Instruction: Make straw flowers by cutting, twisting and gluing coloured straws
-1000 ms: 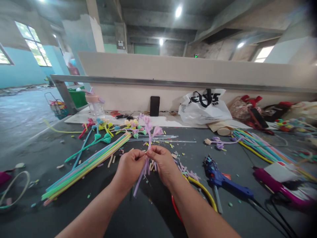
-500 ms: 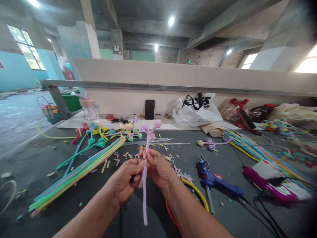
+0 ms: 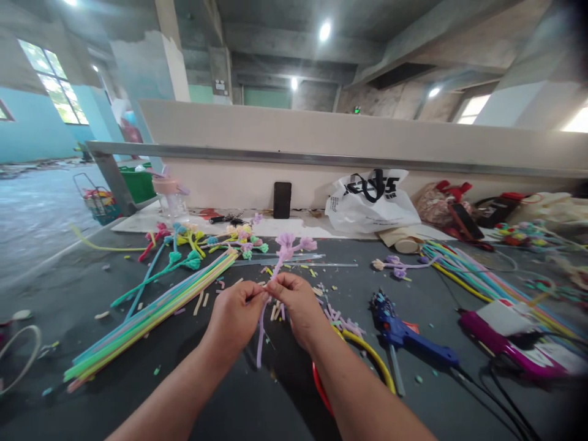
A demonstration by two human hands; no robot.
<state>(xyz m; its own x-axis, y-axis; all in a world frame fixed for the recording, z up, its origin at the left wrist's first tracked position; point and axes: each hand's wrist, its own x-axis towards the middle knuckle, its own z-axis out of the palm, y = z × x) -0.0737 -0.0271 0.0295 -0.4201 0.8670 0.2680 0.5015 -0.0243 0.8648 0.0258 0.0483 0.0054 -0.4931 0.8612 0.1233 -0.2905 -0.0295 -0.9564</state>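
Both my hands pinch a lilac pipe-cleaner flower stem (image 3: 282, 254) over the dark table. My left hand (image 3: 236, 318) grips the stem from the left, fingers closed. My right hand (image 3: 296, 303) holds it from the right, just above, fingers closed too. The stem's curled purple buds stick up past my fingers and its loose tail hangs down between my wrists. Short cut pieces lie on the table under my hands.
A bundle of long pastel pipe cleaners (image 3: 151, 312) lies to the left, finished flowers (image 3: 202, 242) behind it. A blue glue gun (image 3: 408, 337) and a purple one (image 3: 509, 349) lie right, with more pipe cleaners (image 3: 478, 275). A white bag (image 3: 372, 202) and phone (image 3: 282, 199) stand at the back.
The stem's tail swung from hanging straight down to slanting left, and my hands shifted slightly up the stem while still pinching it.
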